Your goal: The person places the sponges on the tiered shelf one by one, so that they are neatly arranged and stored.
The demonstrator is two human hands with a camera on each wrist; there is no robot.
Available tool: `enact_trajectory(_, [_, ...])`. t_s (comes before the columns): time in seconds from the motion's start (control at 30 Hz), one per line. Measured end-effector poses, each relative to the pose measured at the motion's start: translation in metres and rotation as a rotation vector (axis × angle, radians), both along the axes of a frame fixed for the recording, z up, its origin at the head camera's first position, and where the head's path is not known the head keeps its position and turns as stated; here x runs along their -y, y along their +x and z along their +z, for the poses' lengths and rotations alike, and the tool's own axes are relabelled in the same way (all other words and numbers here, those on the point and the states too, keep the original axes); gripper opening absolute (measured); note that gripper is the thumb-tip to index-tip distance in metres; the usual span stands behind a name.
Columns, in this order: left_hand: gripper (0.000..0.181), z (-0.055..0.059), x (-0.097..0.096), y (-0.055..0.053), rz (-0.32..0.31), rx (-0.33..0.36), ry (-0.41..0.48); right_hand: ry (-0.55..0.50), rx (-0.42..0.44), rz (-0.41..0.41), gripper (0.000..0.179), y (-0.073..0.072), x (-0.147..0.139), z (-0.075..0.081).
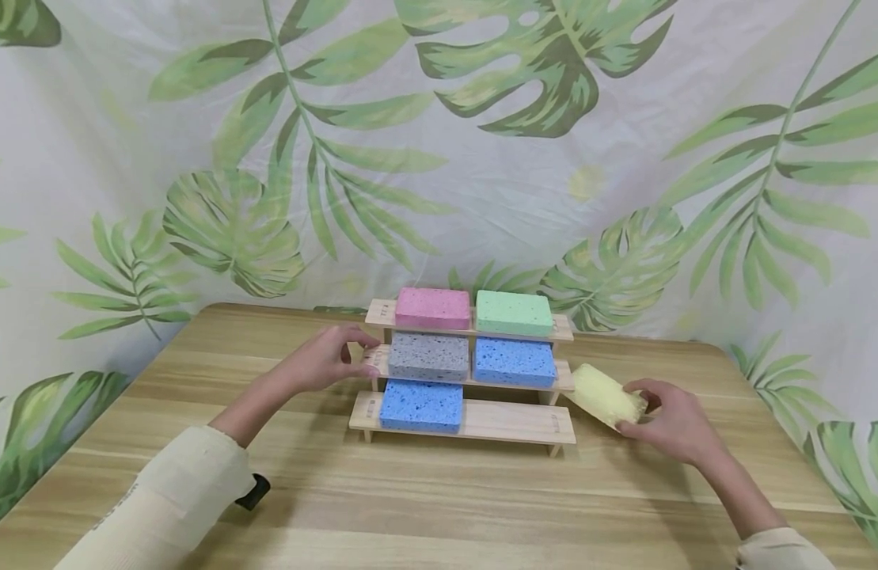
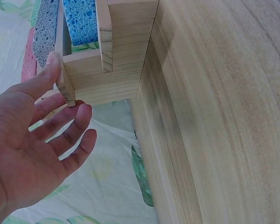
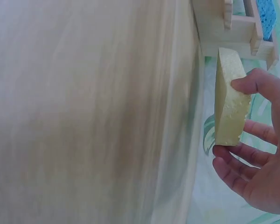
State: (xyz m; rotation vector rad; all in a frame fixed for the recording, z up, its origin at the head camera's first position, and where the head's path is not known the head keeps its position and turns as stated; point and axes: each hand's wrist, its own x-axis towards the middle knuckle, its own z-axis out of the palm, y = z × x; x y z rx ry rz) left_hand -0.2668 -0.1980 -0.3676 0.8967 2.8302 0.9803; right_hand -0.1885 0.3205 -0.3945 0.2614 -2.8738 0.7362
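Note:
A three-step wooden rack (image 1: 513, 418) stands on the table, carrying several sponges. On its top step are a pink sponge (image 1: 433, 309) and a green sponge (image 1: 513, 313). The middle step bears a grey sponge (image 1: 428, 357) and a blue sponge (image 1: 515, 362). Another blue sponge (image 1: 420, 405) lies at the left of the bottom step, with bare wood to its right. My left hand (image 1: 339, 358) pinches the left end of the middle step, thumb and fingers on either side of the board (image 2: 67, 86). Right of the rack, my right hand (image 1: 672, 419) grips a pale yellow sponge (image 3: 231, 102) by its edges, tilted.
The wood-grain table (image 1: 439, 507) extends in front of the rack and to both sides. Behind it hangs a leaf-patterned cloth (image 1: 496, 198). A small black object (image 1: 253, 492) shows beside the left sleeve (image 1: 171, 491).

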Motion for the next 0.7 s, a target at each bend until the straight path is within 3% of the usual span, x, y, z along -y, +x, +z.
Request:
enact_trajectory(0.33, [0.046,0.000,-0.001,0.000,0.002,0.004,-0.004,-0.043,-0.047,0.021,0.054,0.004,0.007,0.007])
enact_trajectory(0.7, [0.046,0.000,0.000,0.000,0.002,0.004,-0.002,-0.105,-0.085,-0.010,0.046,0.007,0.000,0.015])
